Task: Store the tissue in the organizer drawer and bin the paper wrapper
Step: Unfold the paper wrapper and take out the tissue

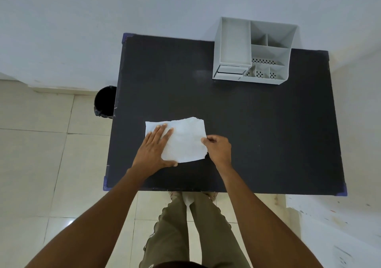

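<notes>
A white, creased sheet of tissue (185, 137) lies flat on the black table (257, 133), near its front left. My left hand (154, 149) rests flat on the sheet's left part, fingers spread. My right hand (217, 148) pinches the sheet's right edge between thumb and fingers. The grey organizer (274, 51) stands at the table's far right; its small drawer (229, 72) at the lower left front looks slightly pulled out. A black bin (104, 101) stands on the floor left of the table. I see no separate paper wrapper.
A white wall runs behind the table. Pale floor tiles (41, 164) spread to the left. The person's legs in olive trousers (185, 226) stand at the table's front edge. A white surface with marks (340, 226) is at the lower right.
</notes>
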